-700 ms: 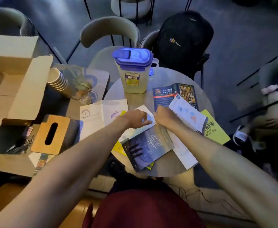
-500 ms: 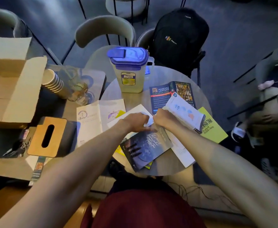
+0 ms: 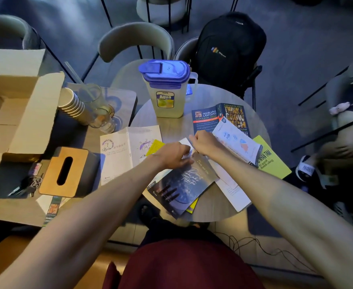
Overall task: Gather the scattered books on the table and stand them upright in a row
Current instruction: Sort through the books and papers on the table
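Observation:
Several books lie scattered on a round table. My left hand and my right hand meet at the middle, both gripping a white book that my right hand tilts up off the pile. Under my hands lies a dark blue book, with a yellow book peeking out beneath. A blue and black "Think and Grow Rich" book lies open face down behind. A lime-green book sits at the right edge. A white open book lies at the left.
A plastic pitcher with a blue lid stands at the table's far side. On the left table stand paper cups, glasses, a wooden tissue box and an open cardboard box. A black backpack sits on a chair behind.
My hands have stayed together over the white book, and my right hand has raised its near edge a little. My head moved slightly, shifting the scene in view.

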